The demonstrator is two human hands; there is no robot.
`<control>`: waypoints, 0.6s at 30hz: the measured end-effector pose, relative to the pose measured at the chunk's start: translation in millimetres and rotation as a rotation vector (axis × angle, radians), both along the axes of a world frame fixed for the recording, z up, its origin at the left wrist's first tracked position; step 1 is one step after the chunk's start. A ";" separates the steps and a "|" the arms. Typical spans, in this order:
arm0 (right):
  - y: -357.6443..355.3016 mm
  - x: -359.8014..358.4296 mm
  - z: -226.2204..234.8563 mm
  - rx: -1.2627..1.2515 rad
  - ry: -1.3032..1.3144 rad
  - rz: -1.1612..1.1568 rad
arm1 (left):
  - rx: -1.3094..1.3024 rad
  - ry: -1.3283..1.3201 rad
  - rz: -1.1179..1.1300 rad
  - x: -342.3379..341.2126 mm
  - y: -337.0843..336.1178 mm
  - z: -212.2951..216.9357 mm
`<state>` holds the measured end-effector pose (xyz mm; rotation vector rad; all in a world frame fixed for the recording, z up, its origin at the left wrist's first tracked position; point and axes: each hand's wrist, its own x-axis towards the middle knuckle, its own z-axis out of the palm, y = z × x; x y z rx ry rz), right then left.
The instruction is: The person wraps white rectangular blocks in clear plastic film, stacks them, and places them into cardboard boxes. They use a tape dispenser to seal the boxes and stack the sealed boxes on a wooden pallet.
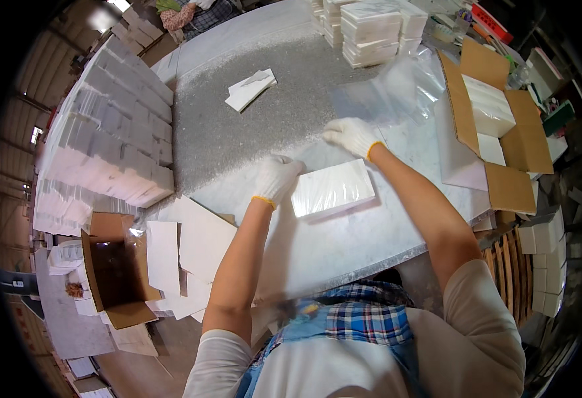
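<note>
White film-wrapped rectangular block (334,189), mid-frame, looks heavy, stiff, slick, chip-prone: grip both ends; white-gloved left hand (279,176) and right hand (352,136) curled, can't tell if gripping.

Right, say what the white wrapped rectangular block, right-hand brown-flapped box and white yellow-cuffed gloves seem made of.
White wrapped rectangular block: wrinkles and glints suggest glossy clear plastic film; inside, perhaps stone, unconfirmed.
Brown-flapped box: likely matt cardboard, given its stiff, plain brown flaps.
White yellow-cuffed gloves: soft, shineless look suggests matt knit fabric, possibly cotton.
</note>
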<state>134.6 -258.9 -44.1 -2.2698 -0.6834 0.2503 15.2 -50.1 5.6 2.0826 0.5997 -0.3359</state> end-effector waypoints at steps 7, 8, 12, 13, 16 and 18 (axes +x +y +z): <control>0.0 6.2 -33.7 -0.198 -0.217 0.118 | 0.650 -0.221 -0.319 57.8 41.4 7.1; 2.9 4.9 -34.7 -0.219 -0.257 0.104 | 0.757 -0.331 -0.320 76.6 57.5 -1.1; 8.4 4.3 -28.1 -0.208 -0.241 0.135 | 1.147 -0.424 -0.404 157.6 105.6 -7.8; 10.4 3.2 -27.1 -0.184 -0.235 0.139 | 1.162 -0.364 -0.405 176.8 117.9 -11.8; 3.8 2.8 -32.5 -0.146 -0.239 0.112 | 1.141 -0.060 -0.478 233.0 133.9 -13.5; 5.5 0.2 -35.3 -0.135 -0.246 0.119 | 1.131 -0.089 -0.516 255.6 156.8 -32.7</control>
